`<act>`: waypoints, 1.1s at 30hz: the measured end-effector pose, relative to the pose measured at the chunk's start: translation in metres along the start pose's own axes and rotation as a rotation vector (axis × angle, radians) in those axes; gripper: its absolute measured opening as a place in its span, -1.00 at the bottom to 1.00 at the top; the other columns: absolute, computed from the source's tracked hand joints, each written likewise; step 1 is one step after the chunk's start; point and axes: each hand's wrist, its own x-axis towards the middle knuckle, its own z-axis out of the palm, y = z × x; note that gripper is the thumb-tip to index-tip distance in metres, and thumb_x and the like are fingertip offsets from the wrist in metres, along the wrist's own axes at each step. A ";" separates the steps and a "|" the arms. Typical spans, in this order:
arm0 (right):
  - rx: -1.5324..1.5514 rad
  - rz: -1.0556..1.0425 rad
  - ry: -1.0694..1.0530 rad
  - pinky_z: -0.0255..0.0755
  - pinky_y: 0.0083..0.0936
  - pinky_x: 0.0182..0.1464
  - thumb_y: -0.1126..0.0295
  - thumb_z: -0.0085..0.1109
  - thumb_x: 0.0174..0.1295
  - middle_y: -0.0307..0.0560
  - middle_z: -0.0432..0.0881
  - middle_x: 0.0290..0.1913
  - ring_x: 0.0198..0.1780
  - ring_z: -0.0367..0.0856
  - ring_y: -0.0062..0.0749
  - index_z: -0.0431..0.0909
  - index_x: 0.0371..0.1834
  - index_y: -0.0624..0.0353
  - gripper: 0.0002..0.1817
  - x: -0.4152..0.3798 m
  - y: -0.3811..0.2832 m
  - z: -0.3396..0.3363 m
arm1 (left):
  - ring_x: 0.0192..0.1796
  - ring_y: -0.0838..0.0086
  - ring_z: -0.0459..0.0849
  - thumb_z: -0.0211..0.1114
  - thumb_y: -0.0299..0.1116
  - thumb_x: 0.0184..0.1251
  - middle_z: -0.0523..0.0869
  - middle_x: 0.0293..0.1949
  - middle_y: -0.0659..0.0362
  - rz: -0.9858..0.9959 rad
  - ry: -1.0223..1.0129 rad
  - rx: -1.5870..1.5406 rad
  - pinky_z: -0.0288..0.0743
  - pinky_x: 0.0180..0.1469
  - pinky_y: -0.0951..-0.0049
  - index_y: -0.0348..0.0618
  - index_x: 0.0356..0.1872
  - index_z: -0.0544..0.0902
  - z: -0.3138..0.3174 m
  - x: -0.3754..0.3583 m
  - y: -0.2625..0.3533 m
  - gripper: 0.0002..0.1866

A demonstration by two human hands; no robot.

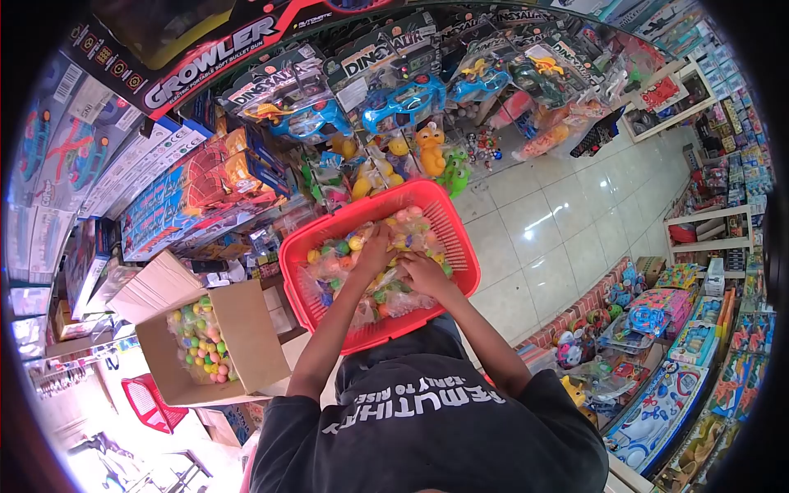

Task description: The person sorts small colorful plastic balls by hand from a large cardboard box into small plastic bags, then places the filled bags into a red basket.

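A red plastic basket (297, 292) with slotted walls rests in front of my body, holding clear plastic bags of small colourful balls (411, 302). Both of my hands are inside it, close together over the bags. My left hand (376, 253) is bent down onto a bag, its fingers closed on the clear plastic. Just to its right, my right hand (423, 273) has curled fingers gripping plastic too. The fingertips are partly hidden among the balls. Left of the basket, an open cardboard box (256, 337) contains more bagged balls (200, 345).
Hanging dinosaur toy packs (386, 62) and rubber animal toys (429, 152) line the far side. Boxed toys (197, 193) are stacked at left. Shelves of packaged toys (657, 403) run along the right, beside a tiled floor (542, 226). A red chair (154, 403) stands at lower left.
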 end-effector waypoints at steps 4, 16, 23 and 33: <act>0.038 -0.079 0.064 0.27 -0.34 0.19 0.37 0.21 -0.12 -0.10 0.45 0.07 0.13 0.37 -0.13 0.45 0.00 0.21 -0.49 -0.005 0.001 -0.003 | -0.04 0.03 0.49 0.29 -0.55 -0.12 0.49 -0.18 -0.02 0.096 0.001 0.026 0.40 -0.02 0.21 -0.18 -0.20 0.41 -0.004 -0.002 -0.005 -0.62; 0.146 0.051 0.081 0.27 -0.36 0.18 0.30 0.27 -0.10 0.10 0.19 0.19 0.19 0.28 -0.05 0.38 0.12 0.22 -0.37 -0.011 -0.008 0.004 | -0.06 0.10 0.52 0.29 -0.59 -0.14 0.55 -0.21 0.04 0.041 0.019 0.111 0.41 -0.02 0.20 -0.18 -0.28 0.46 -0.004 0.001 -0.004 -0.68; 0.201 0.061 -0.033 0.28 -0.33 0.14 0.32 0.24 -0.05 0.07 0.30 0.10 0.15 0.33 -0.07 0.41 0.08 0.22 -0.44 -0.001 0.003 -0.007 | -0.04 0.10 0.50 0.32 -0.58 -0.15 0.50 -0.14 0.04 0.104 0.064 0.158 0.42 0.00 0.20 -0.17 -0.28 0.49 0.002 -0.001 0.000 -0.68; 0.317 0.170 0.221 0.29 -0.29 0.11 0.35 0.21 -0.04 0.10 0.37 0.07 0.11 0.37 -0.03 0.36 0.08 0.19 -0.46 0.020 -0.004 -0.028 | -0.12 0.10 0.55 0.30 -0.46 -0.07 0.57 -0.22 0.01 0.054 0.087 0.221 0.43 -0.04 0.23 -0.19 -0.16 0.55 -0.005 -0.020 -0.008 -0.65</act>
